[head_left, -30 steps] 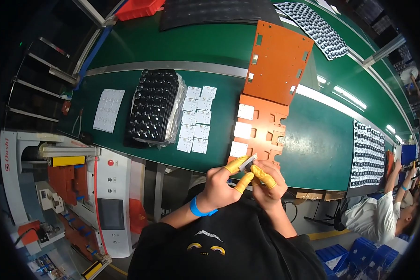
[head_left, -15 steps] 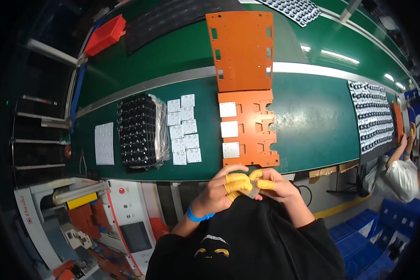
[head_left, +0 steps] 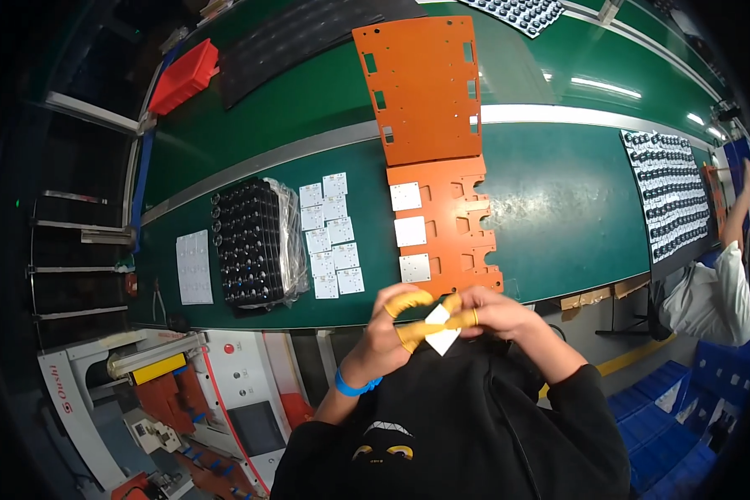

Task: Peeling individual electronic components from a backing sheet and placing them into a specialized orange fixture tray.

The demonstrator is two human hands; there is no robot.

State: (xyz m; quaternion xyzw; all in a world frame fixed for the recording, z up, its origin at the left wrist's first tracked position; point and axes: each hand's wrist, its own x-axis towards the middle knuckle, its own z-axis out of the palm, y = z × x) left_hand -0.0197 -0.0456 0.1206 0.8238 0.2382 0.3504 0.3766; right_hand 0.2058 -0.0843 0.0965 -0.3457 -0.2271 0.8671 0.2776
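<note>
Just in front of the table's near edge, a small square white circuit board [head_left: 442, 341] is tilted on its corner between my hands. My right hand [head_left: 490, 313] pinches it with fingers in yellow finger cots. My left hand [head_left: 394, 323], also in yellow finger cots, is curled with its thumb against the board's left side; its forefinger arches above. Beyond my hands lies an orange fixture plate [head_left: 452, 225]. Three white square boards [head_left: 410, 232] sit along its left side. An orange lid panel [head_left: 425, 92] with rectangular slots extends from its far end.
Loose white boards [head_left: 336, 232] lie in two columns left of the fixture. Farther left are a stack of black trays with round parts [head_left: 246, 242] and a white sheet [head_left: 194, 268]. A red bin [head_left: 185, 77] stands far left. A sheet of black parts [head_left: 665, 192] lies right, near a co-worker [head_left: 712, 287].
The board between my hands has turned, and its white face now shows. My left forefinger has lifted away from it. The co-worker's arm at right has reached farther away.
</note>
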